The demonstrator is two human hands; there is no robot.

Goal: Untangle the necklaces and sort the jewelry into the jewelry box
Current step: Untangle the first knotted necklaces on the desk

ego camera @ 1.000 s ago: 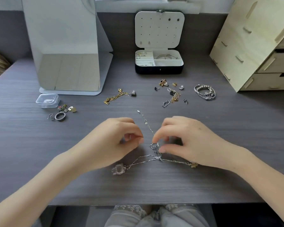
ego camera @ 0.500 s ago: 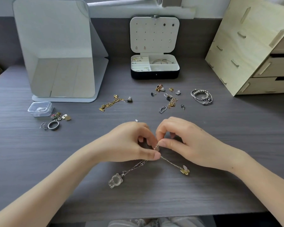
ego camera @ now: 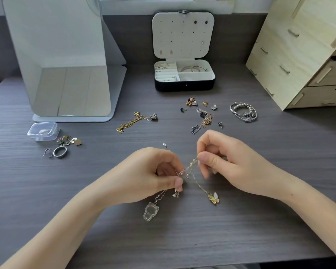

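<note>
the left hand (ego camera: 147, 177) and right hand (ego camera: 227, 162) are each pinching the tangled necklaces (ego camera: 188, 167) above the table (ego camera: 105, 230), seemingly 2 chains; next calls for teasing the knot apart.

The table (ego camera: 47, 191) looks like grey wood with fine lines, not shiny. The chains (ego camera: 188, 167) are thin shiny metal, silver and gold. One pendant (ego camera: 150, 211) is clear like glass. The box (ego camera: 184, 87) is black outside, smooth white inside. The tub (ego camera: 43, 131) is clear plastic. The drawers (ego camera: 291, 55) are pale bare wood. The mirror (ego camera: 66, 65) is glossy and smooth.
</note>
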